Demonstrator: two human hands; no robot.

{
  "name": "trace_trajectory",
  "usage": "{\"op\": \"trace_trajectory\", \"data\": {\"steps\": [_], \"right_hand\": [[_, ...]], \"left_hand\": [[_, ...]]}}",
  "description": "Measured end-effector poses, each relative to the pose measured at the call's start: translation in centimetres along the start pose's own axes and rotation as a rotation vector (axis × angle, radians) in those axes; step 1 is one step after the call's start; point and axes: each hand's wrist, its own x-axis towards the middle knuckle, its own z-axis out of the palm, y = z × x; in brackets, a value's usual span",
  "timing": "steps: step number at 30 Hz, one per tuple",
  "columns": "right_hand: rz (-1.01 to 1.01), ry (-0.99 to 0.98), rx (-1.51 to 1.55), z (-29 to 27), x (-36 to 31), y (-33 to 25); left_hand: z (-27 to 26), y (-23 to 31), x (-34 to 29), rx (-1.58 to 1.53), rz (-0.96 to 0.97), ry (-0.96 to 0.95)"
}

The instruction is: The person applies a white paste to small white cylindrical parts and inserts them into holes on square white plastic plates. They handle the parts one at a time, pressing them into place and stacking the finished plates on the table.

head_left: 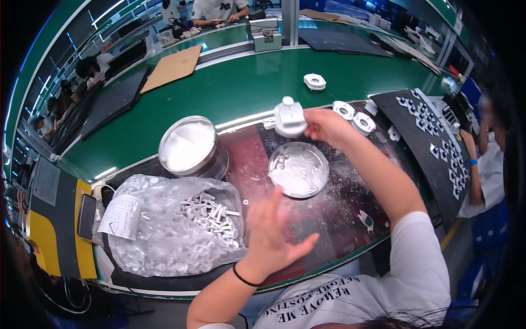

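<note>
My right hand (326,129) reaches toward the far side of the work mat and grips a white plastic housing (290,118) with a round knob on top. Just nearer than it lies a shallow round dish (325,178) with white paste and some white pieces in it. My left hand (267,233) hovers between the dish and a clear plastic bag (159,249), thumb stretched out and fingers apart, slightly blurred. No object shows in it. Inside the bag's mouth are many small white plastic pins (211,219).
A metal can (221,164) of white paste stands behind the bag. White ring-shaped parts (363,123) lie at right, and another white part (314,82) sits on the green belt (246,79). A black board (411,131) with rows of small parts stands beside a co-worker at right.
</note>
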Motion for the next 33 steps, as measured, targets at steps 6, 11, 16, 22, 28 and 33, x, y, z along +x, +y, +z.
{"op": "trace_trajectory", "data": {"steps": [6, 11, 16, 22, 28, 33], "right_hand": [[0.081, 0.258, -0.054, 0.5, 13.2, 2.1], [0.048, 0.306, -0.128, 0.2, 17.2, 2.9], [-0.460, 0.852, -1.469, -1.6, 14.8, 1.3], [-0.362, 0.672, -1.467, -6.4, 16.0, 2.6], [-0.378, 0.483, -1.310, -0.8, 6.9, -4.3], [-0.421, -0.046, -0.929, -0.7, -4.8, -4.9]], "left_hand": [[0.2, -1.3, -0.3, -0.120, 0.120, -0.226], [0.0, -1.3, -0.4, -0.174, 0.055, -0.275], [0.3, -1.3, -0.4, -0.231, 0.013, -0.315], [0.4, -1.3, -0.3, -0.239, 0.051, -0.291], [-0.1, -1.2, 0.1, -0.182, 0.072, -0.341], [-1.3, -1.1, 0.8, -0.069, 0.124, -0.270]]}}
